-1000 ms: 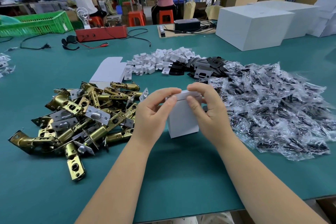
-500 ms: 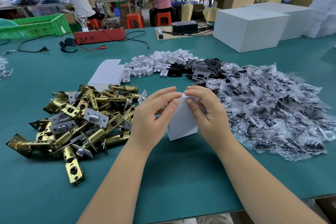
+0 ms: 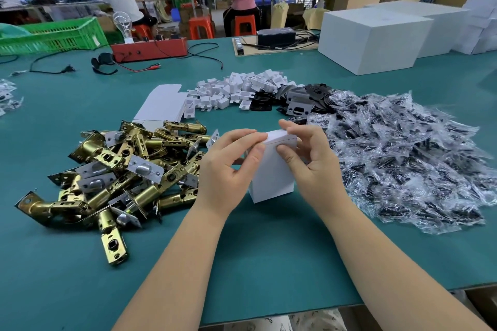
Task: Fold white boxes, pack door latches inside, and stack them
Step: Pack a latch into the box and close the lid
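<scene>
A small white box (image 3: pixel 273 177) stands upright on the green table (image 3: pixel 255 263) at the centre. My left hand (image 3: pixel 228 166) holds its left upper edge with thumb and fingers. From the right, my right hand (image 3: pixel 313 161) pinches the top flap, which lies down on the box. A heap of brass door latches (image 3: pixel 121 169) lies just left of my hands. Flat unfolded white boxes (image 3: pixel 162 105) sit behind that heap.
A wide pile of clear plastic bags with black parts (image 3: pixel 403 158) fills the right side. Small white plastic pieces (image 3: pixel 236 88) and black strike plates (image 3: pixel 301 99) lie behind the box. Large white cartons (image 3: pixel 373 37) stand at the back right, a red device (image 3: pixel 149 48) and green crate (image 3: pixel 53 35) at the back left.
The top flap has gone down onto the box under my fingers. My hands stay on the box, which has barely moved.
</scene>
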`<state>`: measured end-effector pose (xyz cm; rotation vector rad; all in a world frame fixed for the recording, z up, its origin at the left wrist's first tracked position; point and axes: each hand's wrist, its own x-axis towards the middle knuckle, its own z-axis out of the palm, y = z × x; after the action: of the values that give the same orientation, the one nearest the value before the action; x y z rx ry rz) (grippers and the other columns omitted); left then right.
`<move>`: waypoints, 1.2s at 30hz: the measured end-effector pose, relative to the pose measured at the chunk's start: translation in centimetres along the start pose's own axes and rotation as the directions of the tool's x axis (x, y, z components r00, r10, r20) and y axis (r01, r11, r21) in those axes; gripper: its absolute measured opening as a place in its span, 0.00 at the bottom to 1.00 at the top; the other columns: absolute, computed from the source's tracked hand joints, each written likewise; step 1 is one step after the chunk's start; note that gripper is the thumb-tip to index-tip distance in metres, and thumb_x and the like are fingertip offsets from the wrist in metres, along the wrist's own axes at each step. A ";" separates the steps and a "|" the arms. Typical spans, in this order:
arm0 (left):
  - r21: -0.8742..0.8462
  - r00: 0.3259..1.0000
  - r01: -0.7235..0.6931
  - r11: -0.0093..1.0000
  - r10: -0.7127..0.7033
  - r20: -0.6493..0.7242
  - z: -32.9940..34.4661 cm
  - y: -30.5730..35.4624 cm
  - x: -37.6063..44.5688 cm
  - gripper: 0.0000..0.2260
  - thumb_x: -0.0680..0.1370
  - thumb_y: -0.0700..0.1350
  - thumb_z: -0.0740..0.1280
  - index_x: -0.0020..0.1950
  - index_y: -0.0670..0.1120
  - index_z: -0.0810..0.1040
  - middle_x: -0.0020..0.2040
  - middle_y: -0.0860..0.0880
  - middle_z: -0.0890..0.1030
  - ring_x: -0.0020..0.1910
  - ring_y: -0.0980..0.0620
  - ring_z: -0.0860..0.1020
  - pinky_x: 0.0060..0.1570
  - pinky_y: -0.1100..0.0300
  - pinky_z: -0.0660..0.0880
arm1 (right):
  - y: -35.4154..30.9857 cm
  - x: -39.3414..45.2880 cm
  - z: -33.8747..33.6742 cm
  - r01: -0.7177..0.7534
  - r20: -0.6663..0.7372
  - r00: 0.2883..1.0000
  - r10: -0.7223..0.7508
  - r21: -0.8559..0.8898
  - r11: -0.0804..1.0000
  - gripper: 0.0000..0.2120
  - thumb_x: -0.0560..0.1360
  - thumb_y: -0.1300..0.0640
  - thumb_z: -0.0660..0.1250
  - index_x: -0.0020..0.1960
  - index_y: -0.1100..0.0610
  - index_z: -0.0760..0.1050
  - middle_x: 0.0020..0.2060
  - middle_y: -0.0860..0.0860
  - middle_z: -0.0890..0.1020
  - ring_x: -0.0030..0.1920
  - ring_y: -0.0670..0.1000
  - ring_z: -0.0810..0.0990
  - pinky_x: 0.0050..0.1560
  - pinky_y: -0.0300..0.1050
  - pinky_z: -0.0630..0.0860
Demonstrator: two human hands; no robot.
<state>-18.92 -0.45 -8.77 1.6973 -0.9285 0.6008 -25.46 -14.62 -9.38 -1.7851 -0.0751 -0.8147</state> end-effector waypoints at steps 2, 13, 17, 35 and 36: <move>-0.008 1.000 0.007 1.000 -0.007 -0.002 0.1 -0.2 0.0 0.08 0.79 0.42 0.67 0.54 0.42 0.83 0.51 0.47 0.81 0.52 0.54 0.79 0.47 0.60 0.78 | 0.1 0.1 0.0 0.001 -0.005 1.000 -0.001 0.019 1.000 0.10 0.74 0.57 0.66 0.50 0.44 0.70 0.59 0.38 0.77 0.54 0.46 0.80 0.56 0.45 0.75; -0.194 0.840 0.505 0.841 -0.426 0.337 -0.2 -0.8 0.4 0.24 0.69 0.45 0.72 0.56 0.71 0.69 0.55 0.58 0.77 0.50 0.51 0.80 0.45 0.58 0.80 | 1.0 0.1 0.0 -0.208 0.131 0.967 0.217 -0.081 0.975 0.34 0.74 0.58 0.71 0.71 0.39 0.56 0.67 0.42 0.68 0.55 0.48 0.78 0.52 0.42 0.78; -0.374 0.708 0.699 0.610 -0.665 0.239 0.3 -1.0 0.4 0.22 0.72 0.41 0.73 0.57 0.63 0.71 0.58 0.47 0.77 0.54 0.47 0.79 0.42 0.49 0.82 | 1.7 0.0 0.2 -0.307 0.143 0.924 0.354 -0.271 0.912 0.40 0.71 0.48 0.72 0.76 0.45 0.52 0.64 0.44 0.69 0.54 0.47 0.75 0.54 0.41 0.72; 0.391 0.834 0.488 0.780 -0.549 0.053 0.5 -0.7 -0.2 0.32 0.76 0.57 0.68 0.73 0.42 0.63 0.66 0.46 0.71 0.64 0.49 0.64 0.59 0.61 0.59 | 1.7 0.0 0.3 -0.575 -0.038 0.815 0.578 -0.172 0.800 0.36 0.75 0.51 0.67 0.77 0.54 0.53 0.71 0.50 0.66 0.67 0.48 0.68 0.66 0.48 0.65; 0.469 0.834 0.464 0.751 -0.549 0.053 0.4 -0.6 -0.2 0.35 0.74 0.60 0.68 0.73 0.42 0.63 0.66 0.45 0.72 0.66 0.47 0.64 0.61 0.58 0.60 | 1.5 0.0 0.4 -0.598 -0.011 0.799 0.602 -0.126 0.791 0.37 0.75 0.52 0.67 0.77 0.54 0.53 0.71 0.49 0.67 0.65 0.47 0.69 0.64 0.46 0.65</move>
<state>-18.51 -0.64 -9.38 2.3403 -0.4171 0.2844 -24.59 -14.85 -10.70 -1.7818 0.5185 -0.3288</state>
